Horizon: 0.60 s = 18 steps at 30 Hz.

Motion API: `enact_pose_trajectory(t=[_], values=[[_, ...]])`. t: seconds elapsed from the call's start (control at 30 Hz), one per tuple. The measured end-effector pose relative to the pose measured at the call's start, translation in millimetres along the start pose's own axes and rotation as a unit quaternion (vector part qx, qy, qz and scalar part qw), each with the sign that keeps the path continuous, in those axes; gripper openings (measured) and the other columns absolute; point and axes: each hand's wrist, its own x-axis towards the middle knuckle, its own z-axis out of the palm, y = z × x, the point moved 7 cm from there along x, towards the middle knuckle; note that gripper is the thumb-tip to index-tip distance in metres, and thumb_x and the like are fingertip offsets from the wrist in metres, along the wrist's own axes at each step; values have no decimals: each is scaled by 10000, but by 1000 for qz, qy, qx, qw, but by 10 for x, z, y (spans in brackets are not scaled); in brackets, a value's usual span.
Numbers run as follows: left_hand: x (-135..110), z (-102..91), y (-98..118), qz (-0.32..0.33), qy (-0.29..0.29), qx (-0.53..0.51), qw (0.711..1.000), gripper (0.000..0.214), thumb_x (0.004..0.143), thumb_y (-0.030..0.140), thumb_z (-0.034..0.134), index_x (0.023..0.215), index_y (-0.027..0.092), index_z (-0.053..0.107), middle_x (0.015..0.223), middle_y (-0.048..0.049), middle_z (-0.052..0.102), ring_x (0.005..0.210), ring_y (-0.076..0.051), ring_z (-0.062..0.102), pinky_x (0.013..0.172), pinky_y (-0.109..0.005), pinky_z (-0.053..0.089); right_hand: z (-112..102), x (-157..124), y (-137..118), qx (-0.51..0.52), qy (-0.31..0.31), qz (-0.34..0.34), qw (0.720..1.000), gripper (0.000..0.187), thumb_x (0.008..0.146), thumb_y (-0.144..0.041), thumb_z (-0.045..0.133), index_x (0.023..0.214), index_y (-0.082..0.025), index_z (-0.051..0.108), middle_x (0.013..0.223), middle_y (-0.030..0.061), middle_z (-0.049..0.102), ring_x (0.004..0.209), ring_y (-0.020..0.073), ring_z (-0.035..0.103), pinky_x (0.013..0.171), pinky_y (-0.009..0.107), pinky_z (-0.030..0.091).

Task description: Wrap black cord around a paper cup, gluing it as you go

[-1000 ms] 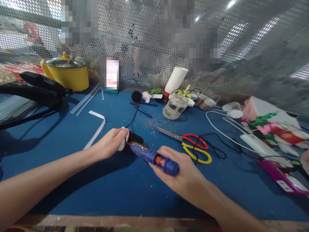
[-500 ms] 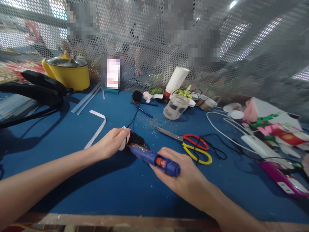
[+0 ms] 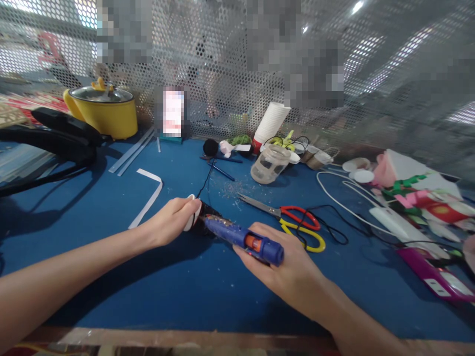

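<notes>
My left hand is closed on a small white cup-like piece with black yarn wound around it. A strand of black yarn runs from this piece back toward a black yarn ball. My right hand is wrapped round a blue glue gun with an orange part showing near its rear. The gun's nozzle points left and meets the yarn-covered side of the piece; whether the tip touches it I cannot tell. Scissors with red and yellow handles lie just beyond my right hand.
White paper tape lies left of my hands. Behind stand a yellow pot, a lit phone, a clear plastic jar and stacked paper cups. A power strip and cords lie at right, beside a purple device.
My right hand and the glue gun have shifted slightly right, the nozzle moving nearer the white rim. My left hand stays almost in place, the piece turned a little.
</notes>
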Motion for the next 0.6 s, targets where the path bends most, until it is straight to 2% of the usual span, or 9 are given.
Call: enact_pose_trajectory(t=[0.17,0.33,0.5,0.6], values=[[-1,10,14,9,-7,5,1000,367,812,383,264,568,167,432,503,48,376,506,-102,337,531,-236,298,29,2,0,5,-24,4,1000,207,712,-145,541,590,-195,383,567,-56,405,465,62,384,447,179,312],[-1,10,16,20,-7,-2,1000,374,808,380,275,552,166,443,497,46,394,504,-104,345,535,-239,299,-20,-6,23,5,2,13,1000,217,734,-198,531,590,-200,368,552,-51,405,448,70,372,424,191,306],[0,17,13,28,-11,5,1000,384,819,371,272,544,164,443,493,48,389,510,-102,351,560,-246,314,6,-8,5,4,-14,0,1000,214,726,-181,531,580,-198,375,566,-46,438,457,71,395,431,192,316],[-3,16,23,33,-11,6,999,387,823,366,262,534,165,424,491,50,381,508,-100,346,585,-253,325,-15,-2,12,4,2,8,1000,224,735,-196,527,579,-198,367,563,-47,436,457,71,397,431,192,317]])
